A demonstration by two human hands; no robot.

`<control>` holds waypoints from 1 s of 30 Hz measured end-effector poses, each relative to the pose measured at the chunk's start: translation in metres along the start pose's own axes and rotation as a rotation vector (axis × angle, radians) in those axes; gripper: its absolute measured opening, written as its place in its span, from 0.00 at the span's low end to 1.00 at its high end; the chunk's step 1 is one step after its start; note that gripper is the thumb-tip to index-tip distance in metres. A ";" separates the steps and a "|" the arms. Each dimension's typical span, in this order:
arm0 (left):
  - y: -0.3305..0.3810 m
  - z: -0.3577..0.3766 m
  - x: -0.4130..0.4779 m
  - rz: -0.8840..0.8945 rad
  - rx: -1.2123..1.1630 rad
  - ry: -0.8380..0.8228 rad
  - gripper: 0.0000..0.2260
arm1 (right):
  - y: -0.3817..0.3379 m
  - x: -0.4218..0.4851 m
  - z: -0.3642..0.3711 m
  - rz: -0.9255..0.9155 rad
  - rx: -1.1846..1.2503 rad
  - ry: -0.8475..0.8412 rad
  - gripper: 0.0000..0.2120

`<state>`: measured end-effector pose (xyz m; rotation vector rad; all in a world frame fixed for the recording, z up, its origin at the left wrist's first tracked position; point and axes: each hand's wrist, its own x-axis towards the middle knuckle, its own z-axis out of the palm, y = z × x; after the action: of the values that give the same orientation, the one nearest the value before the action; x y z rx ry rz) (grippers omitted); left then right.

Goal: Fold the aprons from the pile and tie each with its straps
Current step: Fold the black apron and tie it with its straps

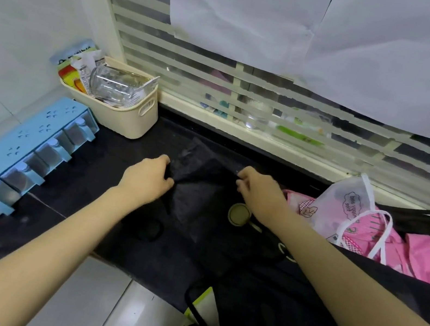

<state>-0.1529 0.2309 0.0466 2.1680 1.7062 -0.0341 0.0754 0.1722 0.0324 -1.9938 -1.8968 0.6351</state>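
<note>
Head view, black apron point(203, 189), rumpled, yellowish emblem point(239, 214)

light: soft, even | shadows: faint | hands slightly blurred | edges: wide-angle bowed

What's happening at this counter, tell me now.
A person has a black apron laid over the dark counter. The left hand and the right hand each grip its far edge, one at each side. Pink aprons lie piled to the right, not yet folded or tied.
</note>
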 end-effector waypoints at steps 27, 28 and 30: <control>0.103 0.167 -0.049 0.186 0.328 -0.433 0.30 | 0.238 -0.239 -0.026 0.540 0.016 0.024 0.28; 0.116 0.166 -0.052 0.174 0.309 -0.358 0.27 | 0.241 -0.242 -0.031 0.532 0.056 0.103 0.27; 0.150 0.167 -0.063 0.190 0.263 -0.188 0.21 | 0.254 -0.249 -0.042 0.531 -0.002 0.274 0.25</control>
<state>0.0073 0.0917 -0.0509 2.4184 1.4535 -0.4196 0.3092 -0.0899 -0.0374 -2.4555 -1.2150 0.4477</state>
